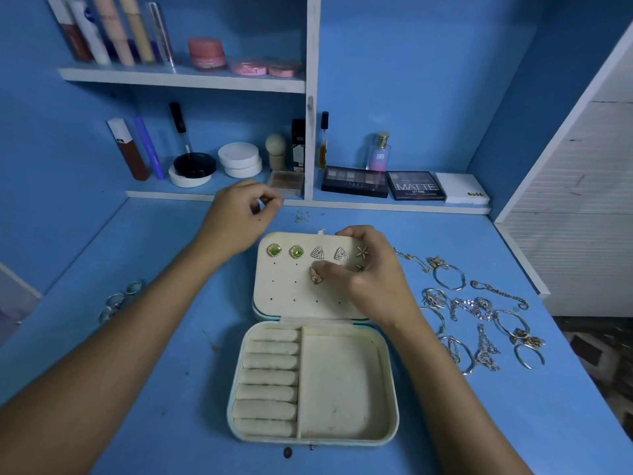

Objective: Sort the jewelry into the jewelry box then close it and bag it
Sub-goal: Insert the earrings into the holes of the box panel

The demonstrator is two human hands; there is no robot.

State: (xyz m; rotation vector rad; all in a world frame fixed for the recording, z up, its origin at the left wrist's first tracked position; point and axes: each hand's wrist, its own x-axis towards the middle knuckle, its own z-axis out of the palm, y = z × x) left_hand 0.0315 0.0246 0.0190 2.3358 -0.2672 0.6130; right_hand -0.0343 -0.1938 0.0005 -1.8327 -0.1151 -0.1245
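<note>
An open cream jewelry box lies on the blue desk, its lid panel flat behind the base. Two green earrings, two triangular ones and a star earring sit in the lid's top row. My right hand rests on the lid and pinches a butterfly earring against the second row. My left hand hovers behind the lid's left corner, thumb and fingertips pinched together; whether a small piece is between them is unclear. The ring rolls and the tray compartment hold nothing.
Several bracelets and chains lie on the desk right of the box. A few rings lie at the far left. Cosmetics, palettes and a perfume bottle stand on shelves behind. A small dark bit lies before the box.
</note>
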